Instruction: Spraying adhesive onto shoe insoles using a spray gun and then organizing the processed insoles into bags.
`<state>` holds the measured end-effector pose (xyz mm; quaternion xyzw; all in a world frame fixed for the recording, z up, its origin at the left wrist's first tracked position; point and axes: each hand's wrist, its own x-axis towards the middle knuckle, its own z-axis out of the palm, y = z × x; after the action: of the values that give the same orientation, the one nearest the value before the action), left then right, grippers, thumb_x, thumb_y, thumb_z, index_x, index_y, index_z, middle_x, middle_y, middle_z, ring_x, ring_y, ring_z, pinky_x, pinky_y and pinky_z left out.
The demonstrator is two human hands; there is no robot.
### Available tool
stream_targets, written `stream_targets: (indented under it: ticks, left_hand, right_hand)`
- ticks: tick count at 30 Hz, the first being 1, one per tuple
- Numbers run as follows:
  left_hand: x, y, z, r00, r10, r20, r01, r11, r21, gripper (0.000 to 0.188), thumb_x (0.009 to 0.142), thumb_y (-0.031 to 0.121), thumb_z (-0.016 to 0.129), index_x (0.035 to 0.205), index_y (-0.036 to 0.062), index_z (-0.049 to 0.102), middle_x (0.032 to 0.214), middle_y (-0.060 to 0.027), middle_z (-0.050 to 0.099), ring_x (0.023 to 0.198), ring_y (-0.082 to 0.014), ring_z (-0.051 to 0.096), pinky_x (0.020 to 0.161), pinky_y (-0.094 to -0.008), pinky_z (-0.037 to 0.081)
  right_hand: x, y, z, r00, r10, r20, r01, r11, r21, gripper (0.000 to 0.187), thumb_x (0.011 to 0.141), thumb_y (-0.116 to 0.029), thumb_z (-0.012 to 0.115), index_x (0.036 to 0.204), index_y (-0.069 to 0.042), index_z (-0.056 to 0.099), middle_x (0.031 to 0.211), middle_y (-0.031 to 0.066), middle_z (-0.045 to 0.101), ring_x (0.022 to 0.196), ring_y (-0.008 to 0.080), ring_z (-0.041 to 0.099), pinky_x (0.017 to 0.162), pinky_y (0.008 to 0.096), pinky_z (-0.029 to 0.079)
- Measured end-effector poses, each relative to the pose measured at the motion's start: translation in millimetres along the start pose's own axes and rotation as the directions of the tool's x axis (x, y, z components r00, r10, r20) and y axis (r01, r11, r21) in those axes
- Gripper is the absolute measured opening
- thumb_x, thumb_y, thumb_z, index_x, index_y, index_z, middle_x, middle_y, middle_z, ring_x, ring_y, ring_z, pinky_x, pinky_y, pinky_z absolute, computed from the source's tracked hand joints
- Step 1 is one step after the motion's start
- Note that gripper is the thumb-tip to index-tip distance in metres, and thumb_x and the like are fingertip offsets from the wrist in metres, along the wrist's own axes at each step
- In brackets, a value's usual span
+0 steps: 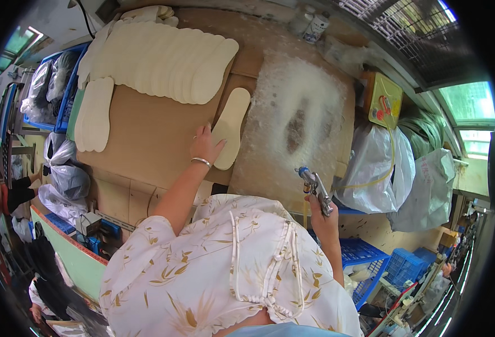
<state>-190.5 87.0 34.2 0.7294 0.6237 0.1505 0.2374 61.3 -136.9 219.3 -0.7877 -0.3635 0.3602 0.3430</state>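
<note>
My right hand (321, 220) is wrapped round the handle of a metal spray gun (317, 191), whose blue-tipped nozzle points up and to the left. A cream insole (235, 126) lies by itself on the cardboard, left of a whitish sprayed patch (284, 84). Beside that insole's left edge is my left hand (205, 146), fingers apart and thumb over the edge. Whether it presses on the insole I cannot tell. Overlapping insoles (163, 59) fan out in a long row at the back left. A smaller group of insoles (94, 115) lies at the left edge.
Cardboard (157, 135) covers the table. A yellow tin (385, 100) stands at the right, with a yellowish hose (392, 151) near it. White sacks (373, 163) hang at the right side. Bottles (316, 28) stand at the back. A blue crate (362, 255) sits low at the right.
</note>
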Motion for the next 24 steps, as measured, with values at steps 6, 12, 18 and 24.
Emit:
stream_targets:
  ticks: [6, 12, 18, 24]
  left_hand:
    - [2, 27, 12, 0.989, -0.139, 0.046, 0.128, 0.973, 0.192, 0.053, 0.073, 0.031, 0.073, 0.116, 0.008, 0.053, 0.115, -0.0141, 0.055, 0.096, -0.034, 0.06, 0.08, -0.0441, 0.052]
    - [16, 11, 12, 0.997, -0.034, -0.075, 0.002, 0.919, -0.395, 0.024, 0.077, 0.014, 0.07, 0.098, 0.004, 0.064, 0.078, -0.0076, 0.067, 0.07, -0.0201, 0.064, 0.067, -0.0332, 0.051]
    - [24, 117, -3, 0.972, 0.019, 0.234, 0.188, 0.534, -0.824, 0.014, 0.083, 0.011, 0.069, 0.095, 0.0036, 0.064, 0.08, -0.0021, 0.066, 0.061, -0.0067, 0.058, 0.052, -0.0204, 0.045]
    - [39, 177, 93, 0.885, 0.079, 0.46, 0.383, 0.44, -0.812, 0.016, 0.084, 0.016, 0.068, 0.095, 0.007, 0.06, 0.071, -0.0008, 0.061, 0.045, -0.0059, 0.047, 0.037, -0.02, 0.034]
  right_hand:
    - [-11, 30, -22, 0.998, 0.064, -0.016, -0.063, 0.997, 0.047, 0.022, 0.09, -0.017, 0.061, 0.101, 0.002, 0.06, 0.067, 0.0022, 0.05, 0.064, 0.0085, 0.041, 0.058, 0.0254, 0.04]
    - [-11, 59, -32, 0.994, -0.055, -0.09, 0.067, 0.989, 0.132, 0.023, 0.09, -0.019, 0.061, 0.103, 0.001, 0.06, 0.069, 0.008, 0.056, 0.063, 0.013, 0.048, 0.06, 0.0284, 0.044]
    - [-17, 80, -50, 0.987, -0.027, -0.159, 0.057, 0.981, 0.185, 0.025, 0.091, -0.022, 0.06, 0.103, 0.0, 0.06, 0.07, 0.0096, 0.057, 0.063, 0.0144, 0.049, 0.061, 0.0286, 0.044]
    - [-27, 90, -63, 0.98, 0.039, -0.193, 0.003, 0.977, 0.215, 0.025, 0.091, -0.023, 0.06, 0.102, 0.0, 0.06, 0.068, 0.0079, 0.054, 0.063, 0.0129, 0.047, 0.061, 0.0284, 0.044]
